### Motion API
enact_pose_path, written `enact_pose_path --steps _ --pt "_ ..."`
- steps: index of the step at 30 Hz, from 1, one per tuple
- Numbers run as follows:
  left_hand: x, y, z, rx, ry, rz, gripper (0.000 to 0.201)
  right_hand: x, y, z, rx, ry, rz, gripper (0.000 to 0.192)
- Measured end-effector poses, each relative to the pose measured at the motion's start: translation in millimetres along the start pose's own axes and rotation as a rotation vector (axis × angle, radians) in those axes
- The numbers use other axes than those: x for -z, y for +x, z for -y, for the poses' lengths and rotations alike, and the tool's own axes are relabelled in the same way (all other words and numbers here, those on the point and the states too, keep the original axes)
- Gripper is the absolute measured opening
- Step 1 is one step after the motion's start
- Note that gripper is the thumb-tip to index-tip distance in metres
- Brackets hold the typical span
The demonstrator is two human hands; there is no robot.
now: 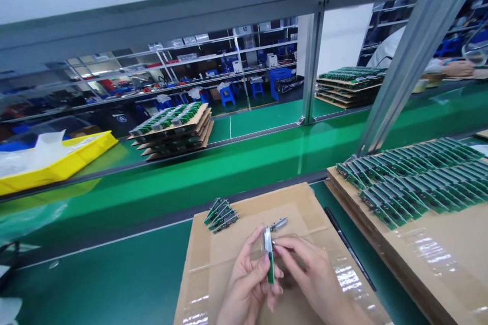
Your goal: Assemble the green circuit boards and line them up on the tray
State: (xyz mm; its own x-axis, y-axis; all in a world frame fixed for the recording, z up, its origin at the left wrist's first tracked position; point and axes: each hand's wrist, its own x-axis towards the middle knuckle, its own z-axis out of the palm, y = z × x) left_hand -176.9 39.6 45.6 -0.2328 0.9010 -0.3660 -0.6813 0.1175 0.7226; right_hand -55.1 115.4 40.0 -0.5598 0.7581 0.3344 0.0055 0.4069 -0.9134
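A narrow green circuit board with a metal connector at its top end stands nearly upright low in the middle of the frame, pinched between both hands above a taped cardboard sheet. The left hand has its fingers closed on the board's lower green part, while the right hand has its fingertips closed on the metal end. Just above them, a loose metal connector shell lies on the cardboard, and up and to the left sits a small fanned cluster of finished-looking boards, only a handful, which suggests the batch here is barely begun. To the right of the frame, a second cardboard tray carries long overlapping rows of green boards, seemingly the larger share yet to be handled. The green table runs under everything. Beyond it, at centre left, lies a stack of loaded cardboard trays, with a yellow bin at far left and another person's arm at upper right.
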Motion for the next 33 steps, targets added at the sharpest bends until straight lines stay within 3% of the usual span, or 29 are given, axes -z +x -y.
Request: enact_pose_path --steps 2,6,10,22,33 --pt "-8.2 -4 -4 -0.044 0.078 -0.069 0.101 0 2 1 -0.139 0.138 0.002 0.015" --pt "-25.2 -12 -9 -0.164 0.214 -0.217 0.099 -5 4 3 -0.435 0.64 0.065 0.022" --pt "-32.0 -16 -11 -0.216 0.267 -0.315 0.091 -8 4 7 -0.533 0.913 0.144 0.031" --pt "-31.4 -21 -11 -0.222 0.336 -0.312 0.077 -6 4 16 -0.596 0.972 0.163 0.034" --pt "-31.9 -20 -9 -0.211 0.345 -0.28 0.078 -9 2 12 -0.589 0.96 0.117 0.028"
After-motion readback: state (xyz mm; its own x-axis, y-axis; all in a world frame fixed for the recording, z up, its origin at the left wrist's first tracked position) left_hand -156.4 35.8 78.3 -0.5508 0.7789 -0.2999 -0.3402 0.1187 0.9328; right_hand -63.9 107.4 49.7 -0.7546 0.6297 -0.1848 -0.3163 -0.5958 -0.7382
